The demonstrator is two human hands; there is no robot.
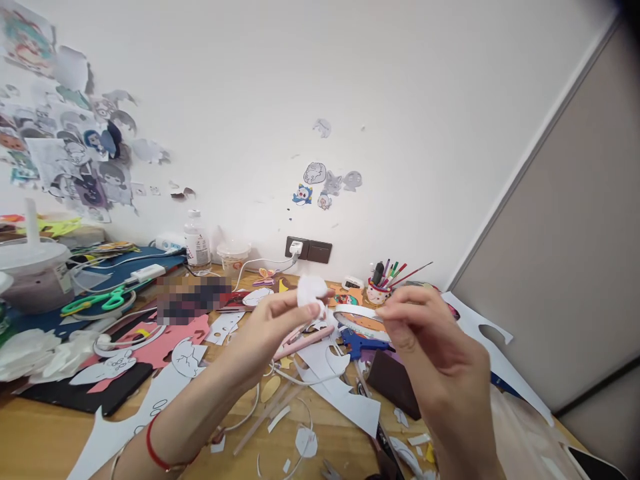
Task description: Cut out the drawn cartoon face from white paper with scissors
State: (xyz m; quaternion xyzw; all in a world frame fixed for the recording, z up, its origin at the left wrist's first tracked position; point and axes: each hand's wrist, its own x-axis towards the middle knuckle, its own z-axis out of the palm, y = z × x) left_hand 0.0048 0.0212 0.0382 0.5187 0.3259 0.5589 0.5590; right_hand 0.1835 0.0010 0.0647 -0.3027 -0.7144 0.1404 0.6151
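My left hand point(290, 317) pinches a small white paper cutout point(311, 291) between thumb and fingers, raised above the cluttered table. To its right, my right hand point(425, 340) has thumb and fingertips closed on the edge of a thin roll of white tape point(361, 320). The roll hangs tilted, its open ring facing me, close to the paper cutout. Behind and below the roll lies a blue glue gun point(364, 345). A pink stick-like tool point(305, 341) lies under my left hand, partly covered.
Paper scraps point(345, 393) and cables litter the wooden table point(280, 453). Green scissors point(97, 300) and a lidded drink cup point(35, 273) stand left. A bottle point(197, 243) and pen cup point(379, 291) are near the wall, below a socket point(309, 250).
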